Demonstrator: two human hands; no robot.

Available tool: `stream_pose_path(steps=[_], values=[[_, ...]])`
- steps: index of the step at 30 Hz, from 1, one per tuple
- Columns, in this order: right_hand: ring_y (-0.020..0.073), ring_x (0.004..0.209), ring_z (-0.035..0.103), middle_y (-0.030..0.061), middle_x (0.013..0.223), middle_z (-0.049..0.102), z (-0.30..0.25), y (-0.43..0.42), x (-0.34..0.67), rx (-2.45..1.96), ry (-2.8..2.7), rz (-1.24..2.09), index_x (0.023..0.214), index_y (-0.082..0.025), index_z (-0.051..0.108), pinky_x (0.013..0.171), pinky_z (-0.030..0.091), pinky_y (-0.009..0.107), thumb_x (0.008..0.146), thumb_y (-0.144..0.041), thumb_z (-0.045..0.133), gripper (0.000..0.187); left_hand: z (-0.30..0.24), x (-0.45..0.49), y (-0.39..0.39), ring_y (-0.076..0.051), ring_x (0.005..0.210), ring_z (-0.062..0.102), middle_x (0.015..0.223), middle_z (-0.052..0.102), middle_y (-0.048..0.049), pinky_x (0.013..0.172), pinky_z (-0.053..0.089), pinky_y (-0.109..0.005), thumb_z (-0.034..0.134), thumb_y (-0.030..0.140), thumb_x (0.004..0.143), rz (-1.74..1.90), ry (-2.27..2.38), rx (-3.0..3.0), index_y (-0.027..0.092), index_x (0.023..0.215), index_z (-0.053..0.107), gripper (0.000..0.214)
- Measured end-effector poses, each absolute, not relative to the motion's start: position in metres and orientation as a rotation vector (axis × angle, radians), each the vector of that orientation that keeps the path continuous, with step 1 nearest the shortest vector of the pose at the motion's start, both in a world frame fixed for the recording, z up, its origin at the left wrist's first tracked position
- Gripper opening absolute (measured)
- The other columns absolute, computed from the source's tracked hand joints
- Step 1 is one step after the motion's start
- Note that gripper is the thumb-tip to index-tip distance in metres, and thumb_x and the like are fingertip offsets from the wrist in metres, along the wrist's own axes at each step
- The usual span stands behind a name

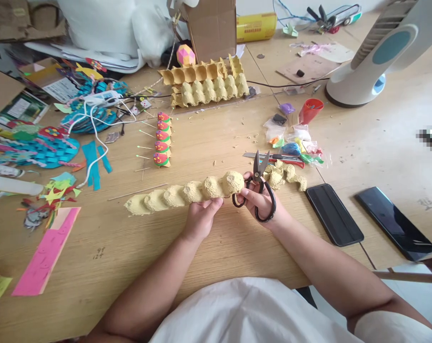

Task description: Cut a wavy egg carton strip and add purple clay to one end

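A yellow egg carton strip (185,194) with a row of bumps is raised above the table. My left hand (202,216) is closed on its lower edge near the middle, thumb on the near side. In my right hand (260,200) is a pair of black-handled scissors (259,183), blades pointing up and away from me. The right fingertips also touch the strip's right end. Carton scraps (278,175) lie just beyond the right hand. A row of red-and-green caterpillar-like figures (162,139) stands further off at the left.
Egg carton pieces (216,89) sit at the back. A utility knife (273,156) and bagged colored clay (290,147) are to the right, near a red cup (311,110). Two phones (334,214) lie at the right, a white fan (371,62) behind. Paper crafts (44,147) crowd the left.
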State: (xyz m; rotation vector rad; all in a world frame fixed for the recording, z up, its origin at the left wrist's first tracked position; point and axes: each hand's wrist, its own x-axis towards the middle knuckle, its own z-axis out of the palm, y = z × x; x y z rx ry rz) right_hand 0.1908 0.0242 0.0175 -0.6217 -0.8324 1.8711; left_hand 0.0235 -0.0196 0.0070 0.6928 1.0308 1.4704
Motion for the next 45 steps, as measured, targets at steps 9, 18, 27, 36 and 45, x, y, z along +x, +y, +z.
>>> stream_pose_path(steps=[9,18,27,36,45], values=[[0.0104,0.063,0.059,-0.0062,0.074,0.062,0.024,0.023,0.189,-0.628,-0.720,1.928,0.107,-0.026,0.056,0.062,0.049,0.023,0.072,-0.031,0.090,0.049,0.014,0.025,-0.017,-0.011,0.066,0.064,0.068,0.067,0.0034,0.066,0.054,-0.023,0.096,0.022,0.062,1.429,0.917,0.574,0.018,0.076,0.071,0.029],[0.0073,0.063,0.058,-0.0070,0.076,0.062,0.031,0.024,0.193,-0.588,-0.628,1.995,0.105,-0.026,0.056,0.064,0.049,0.019,0.071,-0.026,0.089,0.047,0.016,0.017,-0.016,-0.018,0.065,0.069,0.077,0.074,-0.0069,0.052,0.050,-0.024,0.082,0.033,0.080,1.173,0.762,0.310,0.017,0.082,0.069,0.021],[0.0094,0.065,0.056,-0.0059,0.078,0.059,0.030,0.028,0.193,-0.603,-0.662,1.938,0.105,-0.027,0.057,0.063,0.049,0.022,0.071,-0.025,0.087,0.045,0.022,-0.002,-0.007,-0.024,0.079,0.070,0.090,0.075,-0.0131,0.053,0.050,-0.025,0.063,0.045,0.095,0.988,0.614,0.047,0.018,0.105,0.073,0.030],[0.0091,0.064,0.056,-0.0064,0.075,0.058,0.036,0.032,0.198,-0.577,-0.647,1.890,0.106,-0.028,0.057,0.060,0.048,0.021,0.071,-0.026,0.087,0.047,0.019,-0.014,-0.009,-0.020,0.066,0.060,0.082,0.071,-0.0136,0.049,0.041,-0.024,0.063,0.051,0.087,0.921,0.557,0.168,0.016,0.096,0.071,0.037],[0.0101,0.063,0.057,-0.0055,0.079,0.060,0.032,0.032,0.197,-0.652,-0.801,1.842,0.110,-0.026,0.055,0.063,0.048,0.025,0.074,-0.034,0.087,0.049,0.004,-0.022,-0.013,-0.024,0.072,0.067,0.086,0.073,-0.0116,0.061,0.049,-0.032,0.069,0.043,0.085,0.852,0.655,0.555,0.023,0.099,0.074,0.025]])
